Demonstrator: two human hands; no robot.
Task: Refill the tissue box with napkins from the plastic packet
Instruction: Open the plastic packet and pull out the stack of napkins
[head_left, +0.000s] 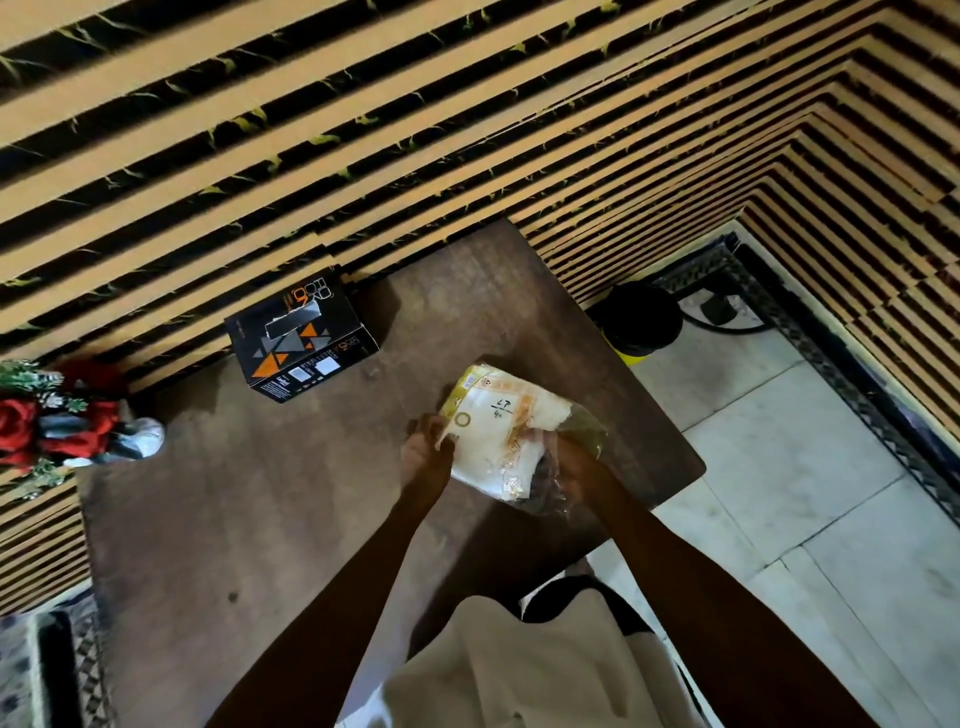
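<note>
A black tissue box (300, 342) with orange and grey triangles and a torn slot on top stands at the back of the brown table (249, 509), against the slatted wall. To its right, I hold the clear plastic packet (506, 431) with yellow-orange print and white napkins inside, just above the table. My left hand (427, 452) grips the packet's left edge. My right hand (571, 470) is at the packet's open, crumpled right end, its fingers partly hidden by the plastic.
A vase with red flowers (57, 428) sits at the table's left edge. A black and yellow bin (641, 322) stands on the tiled floor beyond the table's right edge. The striped slatted wall (363, 130) runs behind the table.
</note>
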